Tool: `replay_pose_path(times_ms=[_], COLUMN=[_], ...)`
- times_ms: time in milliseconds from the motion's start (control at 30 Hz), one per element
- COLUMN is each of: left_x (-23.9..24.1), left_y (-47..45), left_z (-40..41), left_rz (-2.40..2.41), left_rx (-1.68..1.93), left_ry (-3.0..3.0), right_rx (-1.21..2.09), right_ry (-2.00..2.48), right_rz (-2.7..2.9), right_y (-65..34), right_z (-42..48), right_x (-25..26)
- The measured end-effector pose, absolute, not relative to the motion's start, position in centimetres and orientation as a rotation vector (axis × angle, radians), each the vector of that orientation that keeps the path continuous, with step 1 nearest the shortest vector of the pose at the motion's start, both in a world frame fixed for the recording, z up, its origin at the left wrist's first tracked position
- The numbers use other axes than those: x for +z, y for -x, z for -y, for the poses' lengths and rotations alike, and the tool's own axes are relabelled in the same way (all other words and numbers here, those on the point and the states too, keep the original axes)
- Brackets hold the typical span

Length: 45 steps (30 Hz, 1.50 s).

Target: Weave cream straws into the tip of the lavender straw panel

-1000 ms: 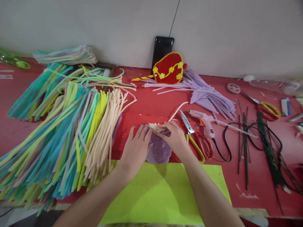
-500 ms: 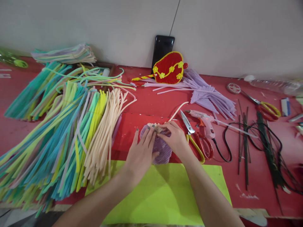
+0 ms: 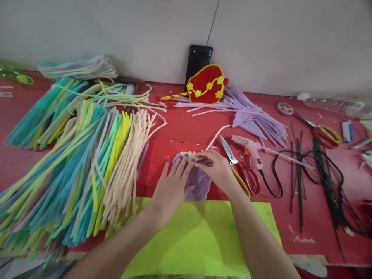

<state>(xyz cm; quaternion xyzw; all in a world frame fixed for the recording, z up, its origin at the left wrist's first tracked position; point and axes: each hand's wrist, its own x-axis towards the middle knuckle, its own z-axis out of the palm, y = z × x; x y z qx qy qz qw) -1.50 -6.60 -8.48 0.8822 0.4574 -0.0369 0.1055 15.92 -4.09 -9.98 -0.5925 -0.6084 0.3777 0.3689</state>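
Note:
A purple fuzzy panel of pipe cleaners [image 3: 199, 188] lies in the middle of the table, with a cream pipe cleaner [image 3: 216, 136] along its far edge. The cream one shows as a short zigzag at that edge, and its loose end reaches back to the right. My left hand [image 3: 172, 186] rests flat on the panel with fingers spread, fingertips touching the cream edge. At the panel's upper right, thumb and fingers of my right hand [image 3: 217, 170] are pinched together on the cream pipe cleaner. My fingers partly hide the pinched spot.
Bundles of coloured pipe cleaners [image 3: 81, 166] spread across the left. Right of my hands lie scissors [image 3: 231, 153], a pink glue gun [image 3: 252, 153] and dark wire stems [image 3: 299, 186]. A red fan-shaped piece [image 3: 205, 85] leans on a phone [image 3: 200, 54]. A yellow-green sheet [image 3: 186, 240] lies in front.
My right fingers have shifted slightly to the right along the cream edge, showing more of its zigzag. The left hand stays nearly in place; the view has moved a little.

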Motion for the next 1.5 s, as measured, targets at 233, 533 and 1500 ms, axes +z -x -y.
replay_pose_path(times_ms=[233, 533, 1500], left_x=[-8.5, -8.2, -8.5], left_y=[1.6, 1.5, 1.5], left_z=[6.6, 6.6, 6.8], left_rz=[-1.319, -1.335, -1.342], left_rx=[-0.092, -0.073, -0.05], left_ry=[-2.597, -2.571, -2.61], right_rx=[0.751, 0.432, 0.387], right_ry=[1.611, 1.737, 1.681], right_rz=[1.564, 1.592, 1.633], right_y=[-17.5, -17.1, -16.4], right_z=[3.9, 3.5, 3.5], right_x=[-9.9, -11.0, -11.4])
